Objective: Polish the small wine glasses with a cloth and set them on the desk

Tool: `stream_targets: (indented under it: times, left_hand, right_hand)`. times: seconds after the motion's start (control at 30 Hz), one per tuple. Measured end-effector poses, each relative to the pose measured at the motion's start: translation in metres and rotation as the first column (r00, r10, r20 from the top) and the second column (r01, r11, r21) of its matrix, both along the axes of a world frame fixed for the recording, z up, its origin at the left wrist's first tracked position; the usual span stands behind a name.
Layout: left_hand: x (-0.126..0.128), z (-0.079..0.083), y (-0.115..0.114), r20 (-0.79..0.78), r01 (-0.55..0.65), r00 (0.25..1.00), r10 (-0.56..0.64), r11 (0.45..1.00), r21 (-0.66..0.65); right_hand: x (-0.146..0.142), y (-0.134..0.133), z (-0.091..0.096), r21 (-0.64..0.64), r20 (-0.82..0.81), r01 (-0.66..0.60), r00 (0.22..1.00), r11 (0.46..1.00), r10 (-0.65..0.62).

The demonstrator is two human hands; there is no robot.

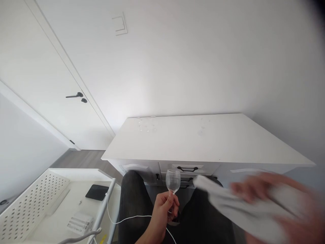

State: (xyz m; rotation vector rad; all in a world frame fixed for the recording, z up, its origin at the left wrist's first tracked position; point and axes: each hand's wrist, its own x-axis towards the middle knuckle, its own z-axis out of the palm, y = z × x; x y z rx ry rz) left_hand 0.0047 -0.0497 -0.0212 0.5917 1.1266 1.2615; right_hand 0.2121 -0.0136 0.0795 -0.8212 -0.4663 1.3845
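My left hand is closed round the stem of a small clear wine glass, which stands upright above my lap, bowl up. To the right, my right hand, smeared by motion, grips a white cloth. The cloth hangs out toward the glass but is apart from it. Whether it is fabric or paper I cannot tell.
A white dresser with dark handles stands against the wall; faint clear glassware is at its back left. Left of my legs, a white cart holds a black phone and a white pack. A white cable crosses my lap.
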Motion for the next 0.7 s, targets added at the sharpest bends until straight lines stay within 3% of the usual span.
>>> stream_targets:
  times: [0.07, 0.13, 0.27, 0.4, 0.5, 0.57, 0.7]
  left_hand:
    - [-0.001, 0.001, -0.001, -0.039, -0.038, 0.998, 0.039, 0.999, 0.015]
    - [-0.002, 0.000, -0.002, -0.067, -0.077, 0.995, 0.078, 0.997, 0.026]
    - [-0.004, -0.005, -0.003, -0.116, -0.090, 0.989, 0.095, 0.995, 0.047]
    - [-0.004, -0.010, -0.003, -0.148, -0.057, 0.987, 0.067, 0.996, 0.073]
    - [-0.003, -0.016, -0.002, -0.171, -0.053, 0.983, 0.066, 0.995, 0.082]
    - [-0.003, -0.021, -0.003, -0.190, -0.053, 0.980, 0.068, 0.995, 0.083]
    - [-0.002, -0.028, -0.004, -0.220, -0.062, 0.972, 0.079, 0.995, 0.081]
  right_hand:
    - [-0.016, 0.020, -0.022, -0.084, 0.160, -0.119, 0.978, 0.989, 0.132]
    - [-0.030, 0.037, -0.055, -0.183, 0.335, -0.208, 0.906, 0.961, 0.260]
    - [-0.034, 0.051, -0.109, -0.186, 0.602, -0.153, 0.763, 0.971, 0.236]
    - [-0.021, 0.056, -0.125, -0.158, 0.812, -0.193, 0.533, 0.968, 0.238]
    - [-0.016, 0.062, -0.130, -0.183, 0.850, -0.248, 0.446, 0.951, 0.280]
    - [-0.015, 0.065, -0.133, -0.182, 0.833, -0.255, 0.474, 0.950, 0.287]
    - [-0.024, 0.062, -0.135, -0.243, 0.670, -0.193, 0.675, 0.951, 0.309]
